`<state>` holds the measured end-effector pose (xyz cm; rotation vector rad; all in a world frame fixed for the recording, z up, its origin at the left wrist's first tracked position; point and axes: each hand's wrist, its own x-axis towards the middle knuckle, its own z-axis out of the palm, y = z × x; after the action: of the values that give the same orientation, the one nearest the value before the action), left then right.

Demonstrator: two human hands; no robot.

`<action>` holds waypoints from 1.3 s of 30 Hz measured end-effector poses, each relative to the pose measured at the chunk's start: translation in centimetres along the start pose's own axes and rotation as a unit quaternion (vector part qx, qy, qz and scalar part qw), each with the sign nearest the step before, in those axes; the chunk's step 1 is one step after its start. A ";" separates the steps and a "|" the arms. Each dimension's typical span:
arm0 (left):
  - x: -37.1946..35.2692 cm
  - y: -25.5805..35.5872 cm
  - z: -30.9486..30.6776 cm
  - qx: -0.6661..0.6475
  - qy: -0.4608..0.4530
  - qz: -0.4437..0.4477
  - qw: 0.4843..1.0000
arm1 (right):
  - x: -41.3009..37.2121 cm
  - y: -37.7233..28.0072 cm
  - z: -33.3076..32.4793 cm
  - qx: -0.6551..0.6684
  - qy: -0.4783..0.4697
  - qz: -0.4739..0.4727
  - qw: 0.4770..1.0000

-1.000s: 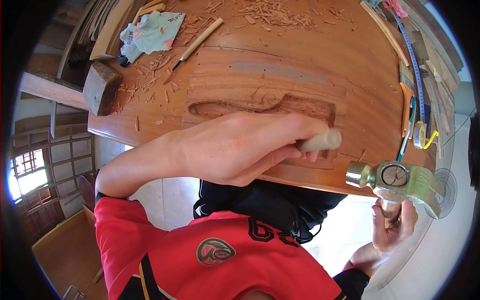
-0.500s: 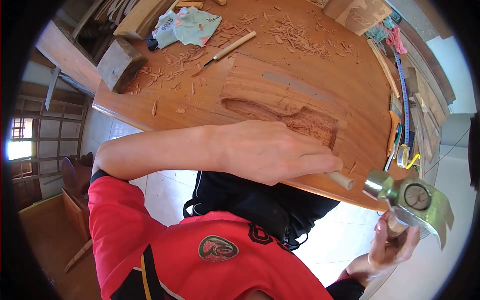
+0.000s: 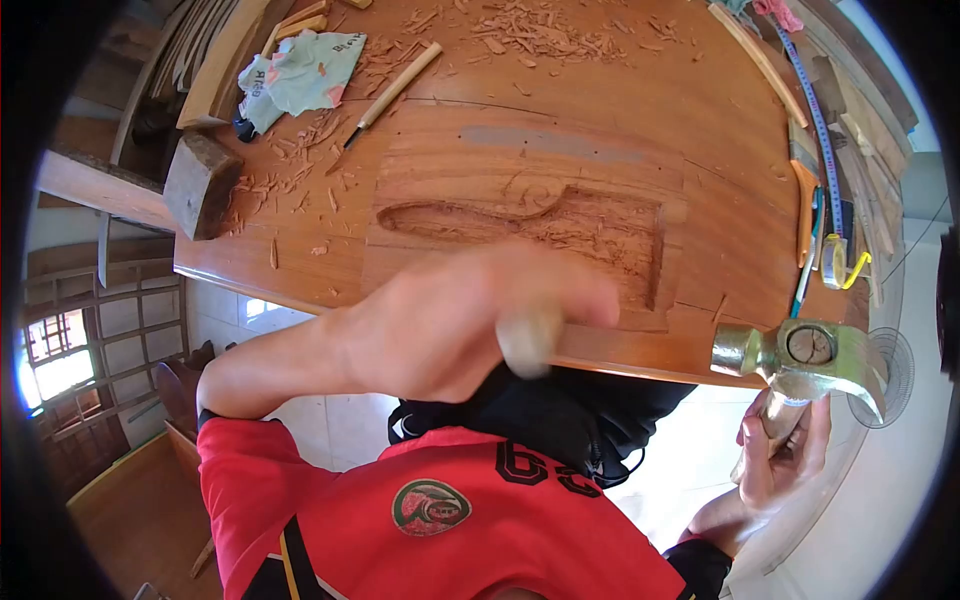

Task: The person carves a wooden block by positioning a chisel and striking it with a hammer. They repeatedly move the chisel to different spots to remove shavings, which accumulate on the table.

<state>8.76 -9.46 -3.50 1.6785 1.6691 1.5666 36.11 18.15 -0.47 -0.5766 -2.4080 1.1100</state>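
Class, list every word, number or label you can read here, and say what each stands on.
"6" as it appears, on the red shirt; perhaps an upside-down 9.
Second shirt figure: partly lost in a fold, uncertain.
Badge: any lettering too small.
Pale green cloth: printed letters, too unclear to read.
Tape measure: markings too small.

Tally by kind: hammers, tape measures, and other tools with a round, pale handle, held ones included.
Hammers: 1, the hammer in the right hand
Tape measures: 1, the tape measure
Pale-handled tools: 2, the slim tool lying down and the blurred tool in the left hand
Total: 4
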 end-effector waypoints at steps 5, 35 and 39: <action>1.9 0.3 -0.3 -0.082 0.023 -0.104 0.991 | 1.0 1.1 0.0 -0.003 -0.021 0.033 0.999; 2.0 -0.6 0.2 0.076 -0.063 0.003 0.995 | 8.1 -9.4 -1.3 -0.211 -0.116 -0.286 0.927; 1.0 -0.9 0.3 0.128 -0.057 0.057 0.989 | 4.3 -6.4 -0.2 -0.078 0.041 -0.148 0.985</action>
<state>8.28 -8.21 -3.88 1.9813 1.8056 1.3201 31.44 16.79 5.55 -0.2911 -2.4226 0.7651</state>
